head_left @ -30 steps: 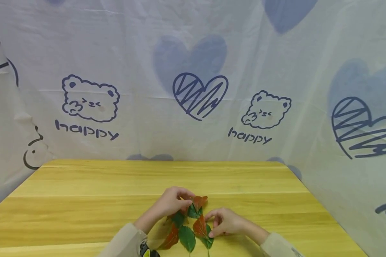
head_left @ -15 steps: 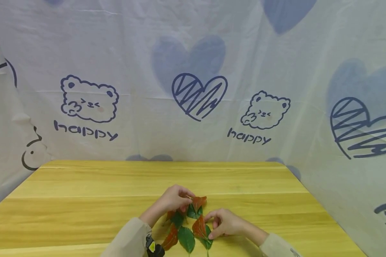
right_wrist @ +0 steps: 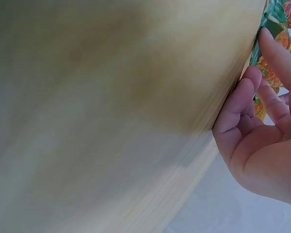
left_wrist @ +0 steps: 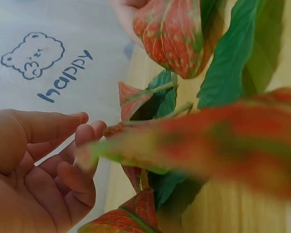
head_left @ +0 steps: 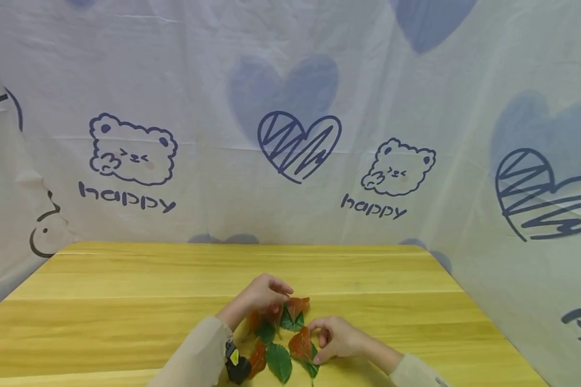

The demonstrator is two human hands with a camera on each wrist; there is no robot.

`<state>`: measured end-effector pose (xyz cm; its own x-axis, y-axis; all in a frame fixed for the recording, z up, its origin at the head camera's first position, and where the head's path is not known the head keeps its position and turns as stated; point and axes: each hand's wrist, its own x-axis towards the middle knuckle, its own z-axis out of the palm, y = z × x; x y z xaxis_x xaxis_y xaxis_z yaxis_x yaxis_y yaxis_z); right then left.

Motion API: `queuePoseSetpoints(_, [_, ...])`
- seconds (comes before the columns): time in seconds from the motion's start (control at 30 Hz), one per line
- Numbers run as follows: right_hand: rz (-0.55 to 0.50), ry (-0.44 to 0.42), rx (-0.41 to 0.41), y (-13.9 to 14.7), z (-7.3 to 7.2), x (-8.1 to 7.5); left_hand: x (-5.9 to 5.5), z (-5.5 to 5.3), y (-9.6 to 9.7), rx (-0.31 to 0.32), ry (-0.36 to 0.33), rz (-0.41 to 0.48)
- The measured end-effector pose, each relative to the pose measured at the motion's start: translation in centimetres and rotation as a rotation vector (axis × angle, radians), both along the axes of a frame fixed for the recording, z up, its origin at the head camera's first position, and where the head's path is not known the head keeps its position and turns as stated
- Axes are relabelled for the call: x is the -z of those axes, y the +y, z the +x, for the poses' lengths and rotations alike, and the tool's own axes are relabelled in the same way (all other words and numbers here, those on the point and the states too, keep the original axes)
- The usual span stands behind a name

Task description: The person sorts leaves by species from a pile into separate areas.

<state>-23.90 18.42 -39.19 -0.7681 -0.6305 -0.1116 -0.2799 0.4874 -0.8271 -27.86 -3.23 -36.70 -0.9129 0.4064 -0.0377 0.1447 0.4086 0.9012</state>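
Red-and-green leaves are laid in a rough ring near the front of the wooden table. My left hand hovers over the far-left leaves, thumb and forefinger close to the back red leaf. In the left wrist view, its loosely bent fingers hold nothing visible, fingertips right beside a leaf edge; a blurred red leaf crosses in front. My right hand touches the right-hand pair, a red leaf over a green leaf, its thumb and forefinger spread apart. A single green leaf lies front centre.
A darker green leaf and another red leaf complete the left side of the ring. A black-and-yellow wrist device hangs close over that red leaf. A printed cloth hangs behind the table.
My left hand has drawn slightly up and left, away from the back red leaf. The wrist device has shifted right over the left red leaf. My right hand stays at its leaves.
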Motion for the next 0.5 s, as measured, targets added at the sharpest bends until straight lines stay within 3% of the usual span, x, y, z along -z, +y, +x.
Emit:
queuePoseSetpoints(0.27, [0.006,-0.002,0.004,-0.1,0.0,0.0,0.6,-1.1,0.1,-0.024,0.001,-0.022])
queuePoseSetpoints(0.5, [-0.004,-0.015,0.0,0.0,0.0,0.0,0.9,-1.4,0.1,-0.031,0.02,-0.059])
